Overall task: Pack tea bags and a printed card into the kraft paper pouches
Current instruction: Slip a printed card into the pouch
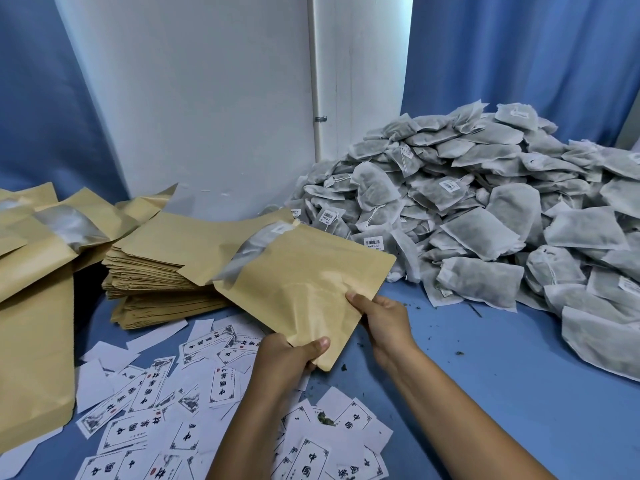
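I hold a kraft paper pouch (pixel 304 271) with a clear window strip above the blue table, tilted, its far end toward the stack. My left hand (pixel 287 358) grips its near corner, thumb on top. My right hand (pixel 381 320) pinches its near right edge. Something pale shows through the window near the pouch's far end. A big heap of grey-white tea bags (pixel 485 216) with strings and barcode tags fills the right side. Printed cards (pixel 156 403) with black characters lie scattered at the bottom left, under my left forearm.
A stack of flat kraft pouches (pixel 162 268) sits left of the held pouch. More pouches (pixel 34 306) stand and lean at the far left. Tea crumbs dot the blue table (pixel 485 375). A white wall and blue curtains stand behind.
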Motion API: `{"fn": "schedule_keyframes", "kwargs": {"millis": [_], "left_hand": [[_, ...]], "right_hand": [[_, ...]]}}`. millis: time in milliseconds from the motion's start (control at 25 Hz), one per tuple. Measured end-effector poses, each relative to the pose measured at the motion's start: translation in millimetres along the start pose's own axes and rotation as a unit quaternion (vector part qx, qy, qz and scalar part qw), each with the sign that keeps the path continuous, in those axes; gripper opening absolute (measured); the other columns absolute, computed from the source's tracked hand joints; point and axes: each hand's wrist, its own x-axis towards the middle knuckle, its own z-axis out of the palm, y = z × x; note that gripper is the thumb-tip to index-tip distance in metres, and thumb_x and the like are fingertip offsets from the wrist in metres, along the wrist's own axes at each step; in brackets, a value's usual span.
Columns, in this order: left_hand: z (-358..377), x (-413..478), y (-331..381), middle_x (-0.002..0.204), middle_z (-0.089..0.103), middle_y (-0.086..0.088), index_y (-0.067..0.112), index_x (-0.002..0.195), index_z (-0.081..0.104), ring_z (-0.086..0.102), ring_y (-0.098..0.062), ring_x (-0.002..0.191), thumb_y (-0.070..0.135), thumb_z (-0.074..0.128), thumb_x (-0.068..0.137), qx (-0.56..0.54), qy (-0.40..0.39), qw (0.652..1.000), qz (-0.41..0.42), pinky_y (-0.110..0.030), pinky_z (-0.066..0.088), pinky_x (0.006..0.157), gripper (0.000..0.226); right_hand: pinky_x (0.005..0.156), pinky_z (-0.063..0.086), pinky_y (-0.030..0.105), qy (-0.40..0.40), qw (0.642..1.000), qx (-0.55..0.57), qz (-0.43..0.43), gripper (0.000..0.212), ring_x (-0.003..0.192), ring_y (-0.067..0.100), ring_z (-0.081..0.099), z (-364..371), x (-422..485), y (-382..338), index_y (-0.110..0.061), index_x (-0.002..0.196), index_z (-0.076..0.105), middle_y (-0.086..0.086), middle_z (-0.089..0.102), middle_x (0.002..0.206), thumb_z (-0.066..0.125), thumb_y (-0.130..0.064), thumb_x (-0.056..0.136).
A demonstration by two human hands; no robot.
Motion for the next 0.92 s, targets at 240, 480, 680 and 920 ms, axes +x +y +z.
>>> {"fn": "schedule_keyframes", "kwargs": {"millis": [240,480,680,920], "left_hand": [[-2.0,4.1,-2.7,0.051,0.053,-0.006,0.003,0.064,0.05,0.048,-0.007,0.036,0.001,0.077,0.076,0.024,-0.01,1.0,-0.001,-0.011,0.038,0.037,0.029],[0.2,8.1,-9.1,0.069,0.056,-0.017,0.002,0.072,0.05,0.05,-0.022,0.061,-0.001,0.078,0.074,-0.02,-0.042,0.998,-0.047,-0.031,0.041,0.062,0.028],[-1.9,14.1,-13.4,0.058,0.054,-0.009,0.005,0.079,0.046,0.049,-0.017,0.05,0.004,0.081,0.072,0.006,-0.055,0.997,-0.055,-0.026,0.041,0.054,0.035],[-3.7,18.5,-17.6,0.07,0.062,-0.016,-0.005,0.093,0.054,0.054,-0.023,0.064,0.009,0.082,0.071,0.028,-0.069,0.995,-0.061,-0.035,0.045,0.069,0.038]], "right_hand": [[0.074,0.056,0.031,0.014,0.999,0.034,-0.003,0.006,0.075,0.025,0.068,-4.3,6.6,-4.0,0.001,0.08,0.067,0.016,0.072,0.086,0.07,-0.004,0.081],[0.069,0.057,0.03,0.023,0.999,0.026,-0.001,0.011,0.074,0.023,0.068,-14.6,16.2,-7.5,0.0,0.084,0.067,0.015,0.072,0.088,0.071,-0.009,0.081],[0.089,0.051,0.042,0.063,0.998,0.004,-0.028,0.023,0.085,0.028,0.066,-21.8,24.8,-8.1,0.006,0.094,0.067,0.019,0.071,0.099,0.073,-0.011,0.081],[0.082,0.053,0.035,0.113,0.991,0.012,-0.07,0.008,0.079,0.021,0.066,-26.0,29.3,-13.0,-0.008,0.075,0.069,0.009,0.072,0.086,0.073,-0.012,0.081]]}}
